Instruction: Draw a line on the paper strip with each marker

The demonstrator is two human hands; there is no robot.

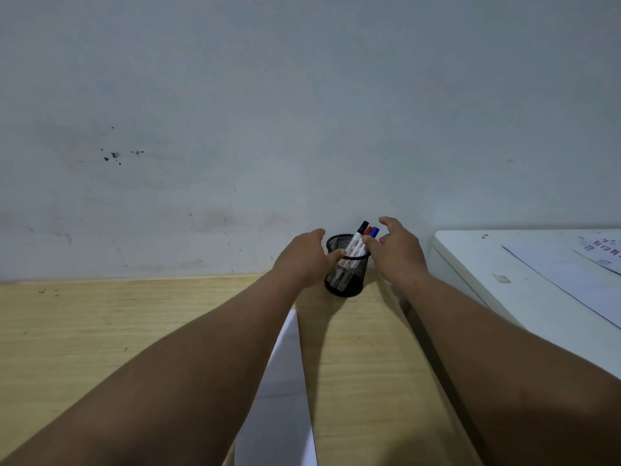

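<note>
A black mesh pen cup (346,280) stands at the back of the wooden desk, against the wall. Three markers stick out of it: one with a black cap (362,226), one with a red cap (368,230), one with a blue cap (375,231). My left hand (302,257) wraps the cup's left side, thumb on the rim. My right hand (396,247) reaches in from the right, its fingers spread around the marker tops and thumb touching the marker barrels. A white paper strip (285,381) lies lengthwise between my forearms.
The light wooden desk (100,331) runs left and toward me. A white table (504,264) adjoins on the right, with printed sheets (578,267) lying on it. A stained grey wall (302,112) closes the back.
</note>
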